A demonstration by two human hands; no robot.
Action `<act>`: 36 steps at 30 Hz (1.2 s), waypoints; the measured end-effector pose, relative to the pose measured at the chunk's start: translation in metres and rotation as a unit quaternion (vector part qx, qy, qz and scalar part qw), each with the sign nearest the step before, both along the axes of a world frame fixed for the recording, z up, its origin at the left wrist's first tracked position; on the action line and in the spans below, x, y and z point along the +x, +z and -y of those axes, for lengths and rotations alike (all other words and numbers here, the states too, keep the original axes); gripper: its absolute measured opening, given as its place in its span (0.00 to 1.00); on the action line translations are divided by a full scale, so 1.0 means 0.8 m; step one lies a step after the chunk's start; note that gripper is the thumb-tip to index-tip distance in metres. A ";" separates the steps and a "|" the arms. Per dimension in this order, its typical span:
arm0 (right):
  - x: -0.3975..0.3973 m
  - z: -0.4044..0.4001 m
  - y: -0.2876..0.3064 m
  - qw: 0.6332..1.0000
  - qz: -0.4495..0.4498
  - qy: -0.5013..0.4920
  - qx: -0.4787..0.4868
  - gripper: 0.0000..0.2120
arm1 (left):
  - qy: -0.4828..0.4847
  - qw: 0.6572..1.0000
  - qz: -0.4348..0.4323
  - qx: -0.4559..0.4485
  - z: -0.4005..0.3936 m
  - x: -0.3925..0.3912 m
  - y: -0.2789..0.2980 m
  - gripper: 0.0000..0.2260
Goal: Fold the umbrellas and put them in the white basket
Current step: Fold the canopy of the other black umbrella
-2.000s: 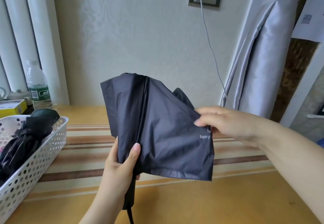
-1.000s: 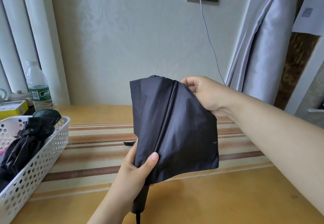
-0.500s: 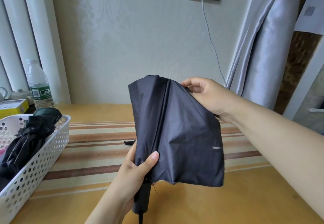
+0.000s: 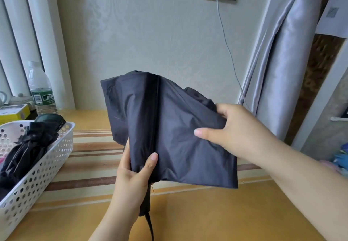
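Note:
I hold a dark grey collapsed umbrella (image 4: pixel 169 127) upright above the table, its loose fabric panels spread out. My left hand (image 4: pixel 134 174) grips it low down, just above the black handle, with the thumb across the cloth. My right hand (image 4: pixel 235 129) pinches a fabric flap on the umbrella's right side. At the left edge stands the white perforated basket (image 4: pixel 43 169), and a folded black umbrella (image 4: pixel 30 142) lies in it.
The wooden table (image 4: pixel 207 218) carries a striped runner (image 4: pixel 90 157). A water bottle (image 4: pixel 40 90) and a yellow box (image 4: pixel 13 112) stand behind the basket. A charger cable (image 4: pixel 226 42) hangs from a wall socket. A grey curtain (image 4: pixel 273 67) hangs at the right.
My right hand has come down from the umbrella's top to a flap on its right side and pulled it outward. My left hand keeps its grip near the handle.

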State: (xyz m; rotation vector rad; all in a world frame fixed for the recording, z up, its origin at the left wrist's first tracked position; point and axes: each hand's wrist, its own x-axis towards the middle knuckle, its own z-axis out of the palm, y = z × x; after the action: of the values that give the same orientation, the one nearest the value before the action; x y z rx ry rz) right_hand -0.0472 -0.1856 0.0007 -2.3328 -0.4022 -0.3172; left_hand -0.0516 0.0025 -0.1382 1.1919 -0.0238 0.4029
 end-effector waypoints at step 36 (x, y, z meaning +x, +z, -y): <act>0.014 0.023 0.024 0.996 -0.068 -0.048 -0.014 0.40 | 0.045 0.997 0.028 0.050 0.000 -0.005 0.007 0.31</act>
State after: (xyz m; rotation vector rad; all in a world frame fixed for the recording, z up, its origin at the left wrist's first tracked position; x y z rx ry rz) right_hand -0.0363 -0.2036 0.0198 -2.3886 -0.2305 -0.1976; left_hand -0.0555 0.0029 -0.1325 1.2840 -0.0397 0.5197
